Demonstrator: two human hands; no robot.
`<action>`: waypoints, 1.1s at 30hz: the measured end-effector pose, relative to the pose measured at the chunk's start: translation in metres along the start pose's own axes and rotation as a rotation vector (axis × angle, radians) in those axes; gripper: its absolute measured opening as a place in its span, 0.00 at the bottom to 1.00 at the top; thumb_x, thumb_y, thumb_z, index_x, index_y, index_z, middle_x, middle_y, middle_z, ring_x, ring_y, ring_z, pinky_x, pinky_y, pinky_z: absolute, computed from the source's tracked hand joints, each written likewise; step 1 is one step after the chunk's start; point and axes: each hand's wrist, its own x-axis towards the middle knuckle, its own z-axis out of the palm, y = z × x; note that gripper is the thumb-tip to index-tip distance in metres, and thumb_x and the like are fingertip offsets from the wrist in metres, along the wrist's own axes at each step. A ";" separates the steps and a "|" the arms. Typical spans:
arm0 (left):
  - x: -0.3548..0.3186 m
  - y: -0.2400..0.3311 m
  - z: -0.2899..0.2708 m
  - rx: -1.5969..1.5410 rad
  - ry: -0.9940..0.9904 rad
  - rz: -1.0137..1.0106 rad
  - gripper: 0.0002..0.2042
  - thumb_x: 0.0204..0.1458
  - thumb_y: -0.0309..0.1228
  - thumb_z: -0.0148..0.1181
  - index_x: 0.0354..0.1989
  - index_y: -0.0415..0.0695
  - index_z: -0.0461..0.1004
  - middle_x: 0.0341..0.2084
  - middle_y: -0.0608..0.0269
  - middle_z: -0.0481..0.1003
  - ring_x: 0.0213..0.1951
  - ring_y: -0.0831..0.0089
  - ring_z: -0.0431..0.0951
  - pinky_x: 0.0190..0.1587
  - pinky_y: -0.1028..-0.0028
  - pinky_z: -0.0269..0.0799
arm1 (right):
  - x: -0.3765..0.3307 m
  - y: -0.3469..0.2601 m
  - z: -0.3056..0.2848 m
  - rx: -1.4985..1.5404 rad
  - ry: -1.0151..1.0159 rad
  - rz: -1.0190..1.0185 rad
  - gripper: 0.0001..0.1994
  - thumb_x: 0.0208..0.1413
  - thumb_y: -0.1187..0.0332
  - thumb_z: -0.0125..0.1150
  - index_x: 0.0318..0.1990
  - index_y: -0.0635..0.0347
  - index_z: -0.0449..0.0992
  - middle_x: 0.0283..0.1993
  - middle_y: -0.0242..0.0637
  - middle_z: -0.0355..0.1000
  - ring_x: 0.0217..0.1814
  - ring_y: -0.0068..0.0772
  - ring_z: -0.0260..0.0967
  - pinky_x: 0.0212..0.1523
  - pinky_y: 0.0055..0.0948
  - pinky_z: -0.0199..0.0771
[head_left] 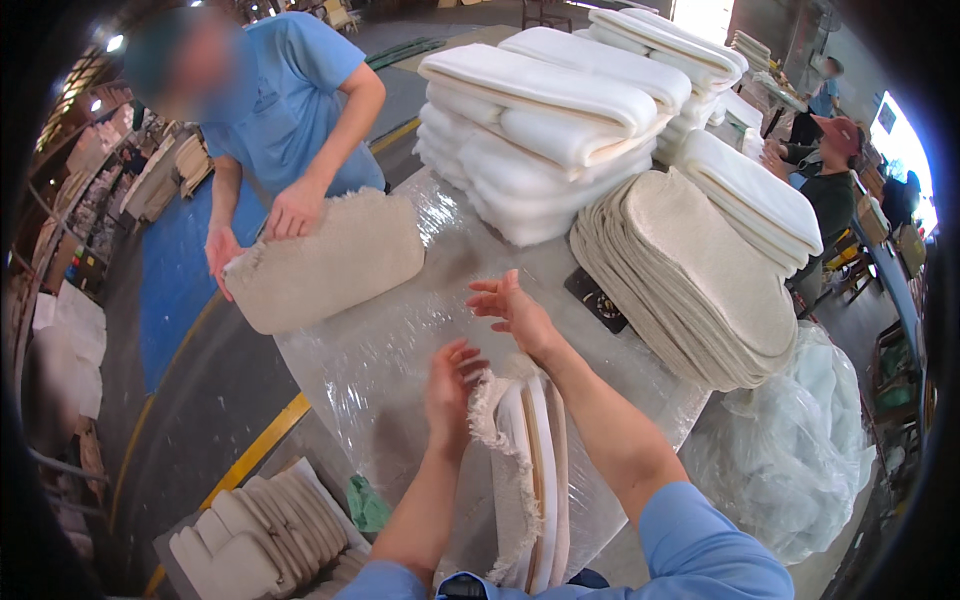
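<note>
Between my forearms a beige fabric cushion cover (510,480) stands on edge, with white padding (541,470) and a tan layer showing in its open side. Its left edge is frayed. My left hand (452,385) is beside that frayed edge, slightly blurred, fingers apart and bent; whether it touches the threads I cannot tell. My right hand (515,310) hovers past the cover's far end, fingers spread, holding nothing. Across the table, a co-worker in a blue shirt (285,105) has both hands on another beige cushion cover (335,265).
The plastic-covered table (390,380) bears stacked white padding (540,130) and a pile of beige covers (690,280), with a black object (597,300) beside it. Clear plastic sheeting (790,450) bunches at the right. Folded beige pieces (265,530) lie lower left. More people work at far right.
</note>
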 end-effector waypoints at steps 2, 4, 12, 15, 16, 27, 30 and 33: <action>0.037 -0.031 -0.010 0.060 -0.003 0.025 0.36 0.72 0.61 0.36 0.78 0.47 0.53 0.66 0.55 0.65 0.66 0.64 0.66 0.69 0.61 0.62 | -0.001 0.007 0.026 -0.004 -0.079 0.005 0.43 0.71 0.29 0.21 0.74 0.50 0.66 0.66 0.40 0.71 0.66 0.32 0.66 0.66 0.39 0.61; 0.060 -0.055 0.002 -0.011 -0.098 0.056 0.38 0.71 0.63 0.37 0.81 0.50 0.47 0.71 0.54 0.60 0.72 0.61 0.61 0.73 0.60 0.57 | -0.008 0.012 0.025 -0.036 -0.036 -0.024 0.43 0.71 0.30 0.18 0.77 0.48 0.62 0.70 0.40 0.68 0.72 0.34 0.61 0.73 0.43 0.54; 0.060 -0.063 0.039 -0.125 -0.198 0.068 0.42 0.69 0.66 0.40 0.83 0.55 0.41 0.79 0.55 0.47 0.79 0.58 0.49 0.78 0.59 0.48 | -0.042 0.019 0.026 -0.013 0.208 -0.192 0.41 0.72 0.31 0.20 0.80 0.44 0.56 0.76 0.40 0.61 0.81 0.38 0.51 0.80 0.48 0.43; 0.051 -0.049 0.030 -0.075 -0.141 0.013 0.42 0.69 0.65 0.40 0.83 0.54 0.41 0.80 0.54 0.46 0.79 0.58 0.48 0.78 0.59 0.47 | -0.050 0.016 0.029 -0.086 0.228 -0.299 0.40 0.73 0.31 0.23 0.79 0.47 0.58 0.76 0.40 0.61 0.81 0.37 0.51 0.80 0.46 0.44; 0.046 -0.044 0.025 -0.060 -0.119 -0.005 0.42 0.69 0.65 0.40 0.83 0.54 0.41 0.80 0.54 0.46 0.79 0.58 0.48 0.78 0.59 0.47 | -0.054 0.014 0.029 -0.098 0.198 -0.330 0.39 0.74 0.33 0.25 0.78 0.49 0.59 0.76 0.40 0.61 0.80 0.37 0.51 0.79 0.45 0.45; -0.073 0.044 0.068 0.285 -0.232 0.042 0.38 0.71 0.42 0.54 0.80 0.35 0.46 0.75 0.51 0.59 0.73 0.61 0.63 0.74 0.62 0.57 | -0.129 0.010 0.022 -0.027 0.247 -0.309 0.15 0.63 0.76 0.65 0.57 0.61 0.79 0.68 0.40 0.71 0.67 0.35 0.70 0.64 0.32 0.70; -0.071 0.029 0.077 0.420 0.002 0.173 0.29 0.72 0.36 0.50 0.75 0.32 0.58 0.73 0.43 0.63 0.72 0.58 0.65 0.73 0.62 0.59 | -0.131 0.021 0.032 -0.148 0.402 -0.385 0.04 0.63 0.77 0.64 0.43 0.64 0.78 0.62 0.42 0.76 0.64 0.36 0.74 0.60 0.32 0.74; -0.075 0.028 0.088 0.546 0.099 0.317 0.25 0.72 0.38 0.48 0.68 0.29 0.68 0.69 0.38 0.67 0.70 0.50 0.68 0.71 0.59 0.62 | -0.128 0.031 0.037 -0.112 0.472 -0.482 0.04 0.65 0.76 0.64 0.38 0.64 0.74 0.59 0.44 0.78 0.65 0.40 0.74 0.63 0.36 0.72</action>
